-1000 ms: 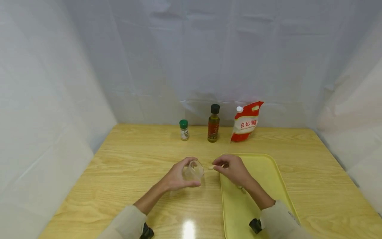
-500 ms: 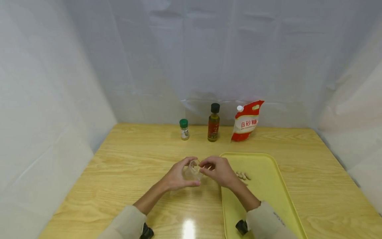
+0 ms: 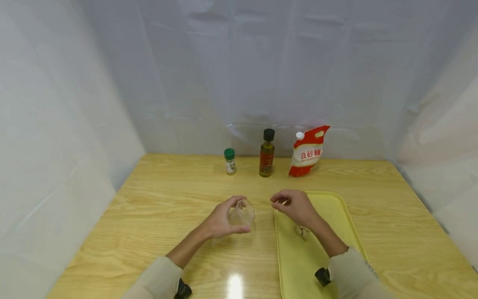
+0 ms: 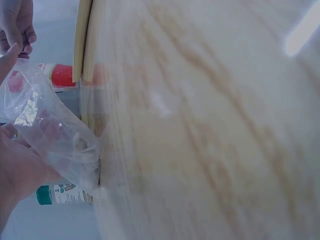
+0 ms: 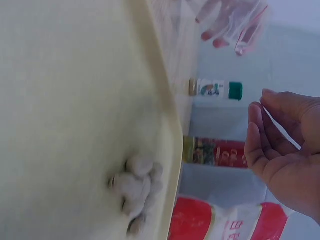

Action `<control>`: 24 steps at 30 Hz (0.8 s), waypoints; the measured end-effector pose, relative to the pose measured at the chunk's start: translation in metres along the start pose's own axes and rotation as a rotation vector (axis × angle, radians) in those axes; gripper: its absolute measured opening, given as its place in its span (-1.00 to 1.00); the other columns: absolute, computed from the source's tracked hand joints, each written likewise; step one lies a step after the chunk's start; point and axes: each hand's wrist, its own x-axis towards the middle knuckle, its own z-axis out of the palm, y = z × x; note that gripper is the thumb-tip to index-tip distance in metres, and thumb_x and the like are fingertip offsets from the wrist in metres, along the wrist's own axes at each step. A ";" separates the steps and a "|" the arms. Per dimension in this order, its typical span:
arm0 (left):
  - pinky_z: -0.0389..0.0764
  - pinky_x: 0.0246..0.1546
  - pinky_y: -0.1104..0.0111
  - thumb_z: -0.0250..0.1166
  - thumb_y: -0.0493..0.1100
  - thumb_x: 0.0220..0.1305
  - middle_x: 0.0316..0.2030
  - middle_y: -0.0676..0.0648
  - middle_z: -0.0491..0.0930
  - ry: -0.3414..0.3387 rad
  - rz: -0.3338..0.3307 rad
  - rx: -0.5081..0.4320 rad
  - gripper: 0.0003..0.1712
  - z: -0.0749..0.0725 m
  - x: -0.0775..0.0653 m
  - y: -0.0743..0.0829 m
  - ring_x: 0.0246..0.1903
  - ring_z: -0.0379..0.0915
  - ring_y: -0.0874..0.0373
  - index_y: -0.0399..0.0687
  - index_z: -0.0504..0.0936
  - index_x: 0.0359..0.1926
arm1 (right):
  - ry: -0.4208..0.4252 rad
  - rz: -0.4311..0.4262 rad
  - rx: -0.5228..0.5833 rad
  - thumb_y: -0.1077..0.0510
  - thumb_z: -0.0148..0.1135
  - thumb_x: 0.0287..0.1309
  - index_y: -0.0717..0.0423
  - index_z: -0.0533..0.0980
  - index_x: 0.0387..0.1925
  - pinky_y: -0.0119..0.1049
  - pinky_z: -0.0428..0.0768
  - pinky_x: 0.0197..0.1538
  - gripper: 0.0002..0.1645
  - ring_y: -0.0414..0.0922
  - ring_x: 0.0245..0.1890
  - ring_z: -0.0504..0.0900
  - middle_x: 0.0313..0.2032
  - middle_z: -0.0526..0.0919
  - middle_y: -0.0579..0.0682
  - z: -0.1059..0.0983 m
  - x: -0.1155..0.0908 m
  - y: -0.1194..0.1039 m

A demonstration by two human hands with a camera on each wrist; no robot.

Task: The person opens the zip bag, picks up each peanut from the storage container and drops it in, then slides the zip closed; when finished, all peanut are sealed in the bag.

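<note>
My left hand [image 3: 221,220] grips a clear plastic zip bag [image 3: 244,212] over the middle of the table, its mouth spread toward the right. In the left wrist view, several pale peanuts [image 4: 87,160] show through the bottom of the bag. My right hand [image 3: 296,207] hovers over the left side of the yellow tray [image 3: 306,272], its fingers loosely bent and nothing between thumb and fingertips in the right wrist view. Below it, a small heap of unshelled peanuts [image 5: 137,187] lies on the tray, partly hidden by the hand and wrist in the head view.
Along the back of the table stand a green-capped seasoning jar [image 3: 230,162], a dark-capped oil bottle [image 3: 266,155] and a red and white sugar pouch [image 3: 307,153]. White sheeting [image 3: 239,83] encloses the table behind and at both sides.
My right hand carried a peanut left to the bag's mouth, let it go there, and moved back right over the tray. My left hand and the bag stayed nearly still.
</note>
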 end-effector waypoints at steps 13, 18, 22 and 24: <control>0.37 0.16 -0.14 0.48 0.09 -0.04 0.22 -0.12 0.43 0.005 -0.012 0.019 0.00 -0.001 -0.001 0.004 0.25 0.28 -0.16 -0.05 0.23 0.38 | -0.055 0.084 -0.094 0.25 0.27 0.14 0.24 0.64 -0.27 -0.27 0.60 -0.27 -0.86 -0.11 -0.33 0.63 -0.33 0.70 0.06 -0.031 -0.008 0.052; 0.36 0.16 -0.15 0.47 0.10 -0.04 0.23 -0.13 0.42 0.002 -0.012 0.023 0.00 -0.001 -0.001 0.004 0.26 0.27 -0.17 -0.05 0.23 0.38 | -0.075 0.136 -0.109 0.26 0.29 0.10 0.26 0.64 -0.31 -0.35 0.55 -0.33 -0.88 -0.16 -0.38 0.60 -0.40 0.69 0.03 -0.040 -0.015 0.064; 0.35 0.16 -0.16 0.46 0.14 -0.04 0.22 -0.12 0.42 -0.003 -0.011 0.033 0.01 -0.002 -0.001 0.003 0.26 0.27 -0.17 -0.04 0.22 0.38 | -0.098 0.161 -0.135 0.27 0.28 0.06 0.25 0.64 -0.36 -0.38 0.51 -0.39 -0.89 -0.21 -0.43 0.56 -0.44 0.68 0.00 -0.046 -0.022 0.070; 0.36 0.16 -0.16 0.46 0.15 -0.04 0.22 -0.12 0.43 -0.001 -0.011 0.037 0.01 -0.002 -0.001 0.003 0.26 0.27 -0.17 -0.04 0.22 0.38 | -0.114 0.180 -0.135 0.25 0.29 0.04 0.23 0.63 -0.37 -0.37 0.50 -0.41 -0.89 -0.23 -0.45 0.54 -0.45 0.67 -0.01 -0.047 -0.026 0.072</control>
